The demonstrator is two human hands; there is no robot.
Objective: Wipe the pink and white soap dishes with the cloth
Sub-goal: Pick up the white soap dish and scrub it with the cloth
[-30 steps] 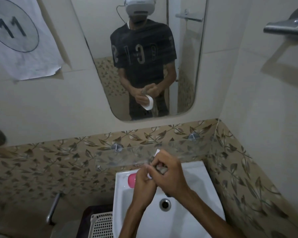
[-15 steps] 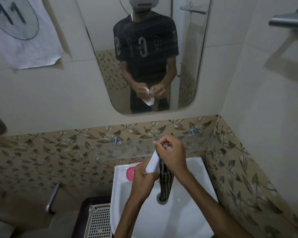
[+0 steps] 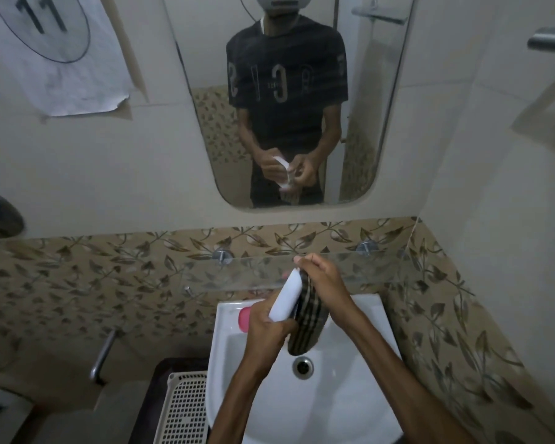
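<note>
Above the white basin (image 3: 359,411), my left hand (image 3: 266,328) grips the lower end of the white soap dish (image 3: 285,298), which stands on edge and tilts up to the right. My right hand (image 3: 324,283) presses the dark striped cloth (image 3: 306,318) against the dish's right side, and the cloth's loose end hangs down toward the drain (image 3: 302,366). The pink soap dish (image 3: 244,319) lies on the basin's back left rim, partly hidden behind my left hand.
A glass shelf (image 3: 382,267) runs along the leaf-patterned tiles just behind my hands. A mirror (image 3: 289,100) hangs above it. A white perforated basket (image 3: 181,408) sits left of the basin, and a metal handle (image 3: 103,354) sticks out of the wall further left.
The hands went from working close together low over the basin to holding the white dish up on edge. The cloth now lies flatter against the dish instead of hanging straight down.
</note>
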